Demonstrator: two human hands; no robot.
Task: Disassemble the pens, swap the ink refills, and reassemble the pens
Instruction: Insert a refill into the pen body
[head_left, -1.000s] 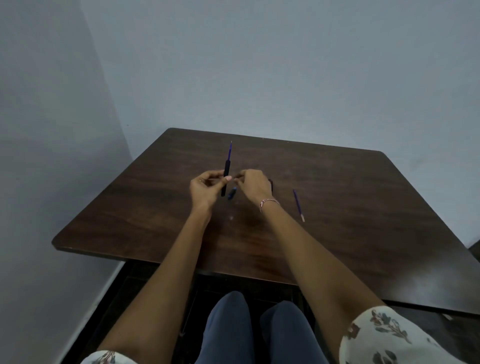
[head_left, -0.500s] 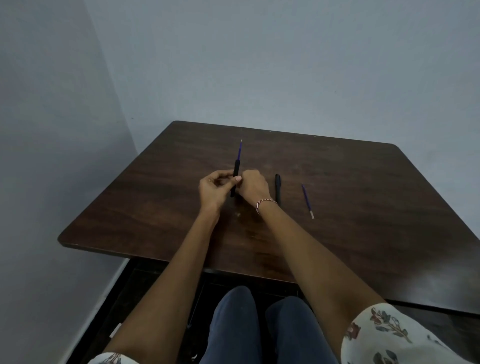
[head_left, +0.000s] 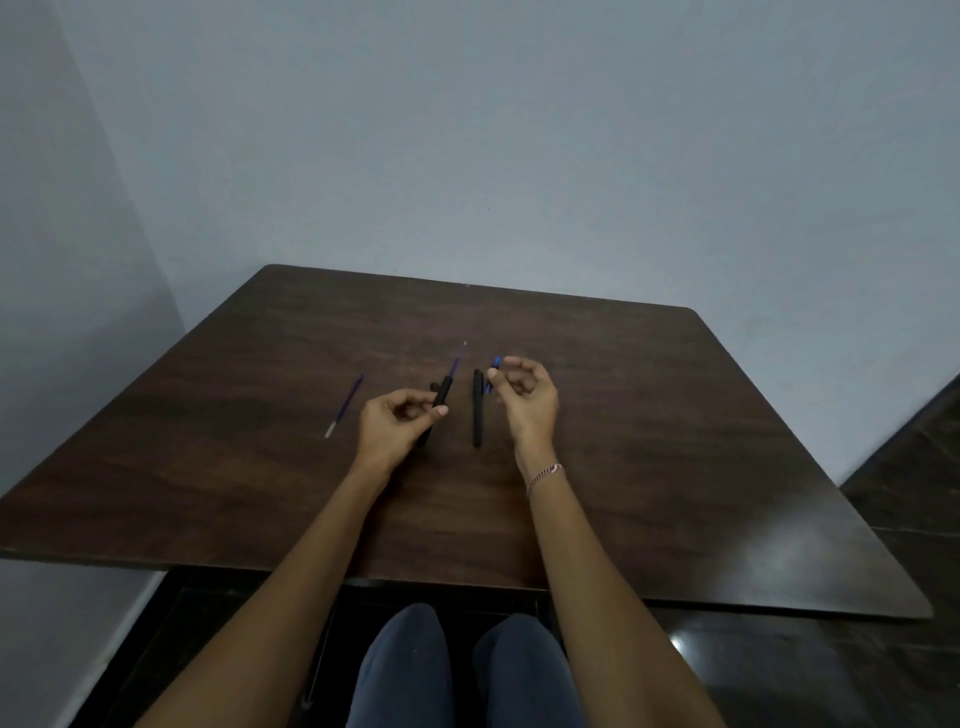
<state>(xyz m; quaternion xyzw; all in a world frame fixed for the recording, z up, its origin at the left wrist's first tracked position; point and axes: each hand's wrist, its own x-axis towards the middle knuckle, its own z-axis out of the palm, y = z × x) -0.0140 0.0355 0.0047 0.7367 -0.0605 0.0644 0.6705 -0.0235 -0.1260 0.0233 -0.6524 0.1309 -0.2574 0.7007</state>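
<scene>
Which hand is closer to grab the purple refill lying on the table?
Left, probably: the loose refill lies outside the left hand, though it grips a black pen. The right hand is farther, pinching a blue piece.

**Materials and surface finishes**

Table (head_left: 675, 467): dark wood grain, smooth, faintly glossy. Pen barrel (head_left: 442, 392) in the left hand (head_left: 395, 423) and second barrel (head_left: 477, 415) between the hands: matt black plastic. Refill (head_left: 345, 405) left of the left hand: purple plastic, pale metallic tip. Blue piece (head_left: 497, 360) pinched by the right hand (head_left: 524, 395): plastic.

Refill (head_left: 345, 402) lies leftmost on the table (head_left: 675, 415); first barrel (head_left: 442, 392) right of it, second barrel (head_left: 477, 415) seemingly just beside
</scene>
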